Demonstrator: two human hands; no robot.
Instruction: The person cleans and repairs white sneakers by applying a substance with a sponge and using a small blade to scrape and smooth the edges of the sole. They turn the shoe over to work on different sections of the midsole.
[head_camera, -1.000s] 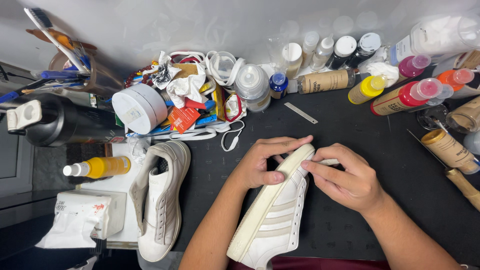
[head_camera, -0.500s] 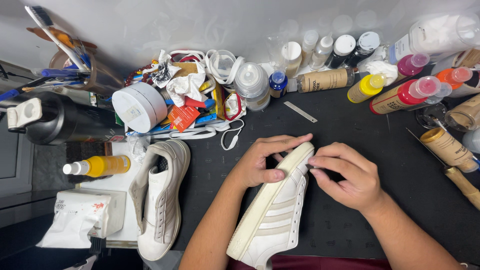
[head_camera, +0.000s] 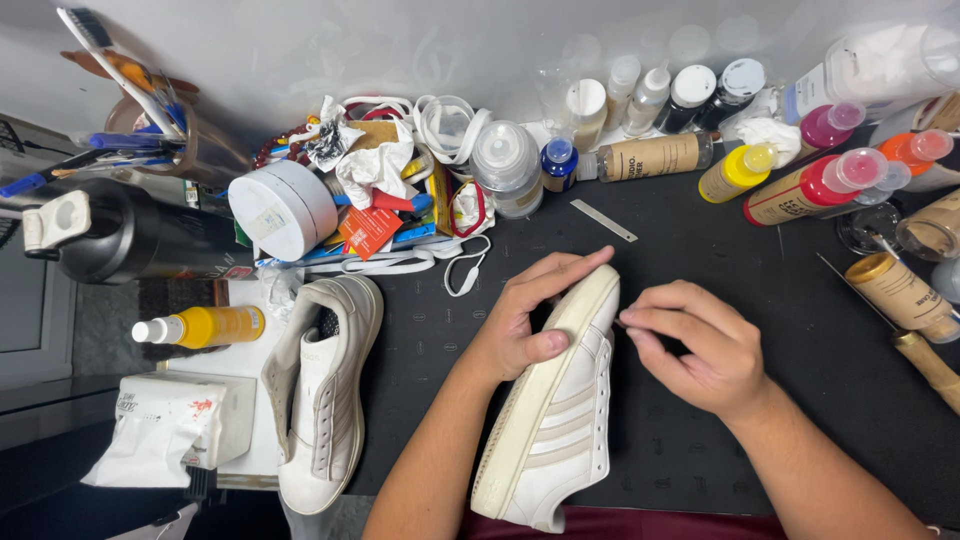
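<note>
A white sneaker (head_camera: 555, 420) with beige stripes lies on its side on the black mat (head_camera: 700, 260), sole turned left, toe pointing away from me. My left hand (head_camera: 525, 315) wraps around its toe end, fingers over the sole edge and thumb on the side. My right hand (head_camera: 695, 345) is closed just right of the toe, fingertips pinched at the shoe's upper edge; whatever small thing it pinches is hidden. A second matching sneaker (head_camera: 320, 390) rests upright to the left.
Several paint and glue bottles (head_camera: 800, 190) line the back right. A clutter pile (head_camera: 380, 190) with a white round tub, laces and scraps sits at the back. A yellow bottle (head_camera: 205, 325), a black flask (head_camera: 130, 235) and a crumpled white packet (head_camera: 160, 425) lie left.
My right hand has shifted slightly right and down along the toe edge. The left hand and the sneaker have stayed nearly still.
</note>
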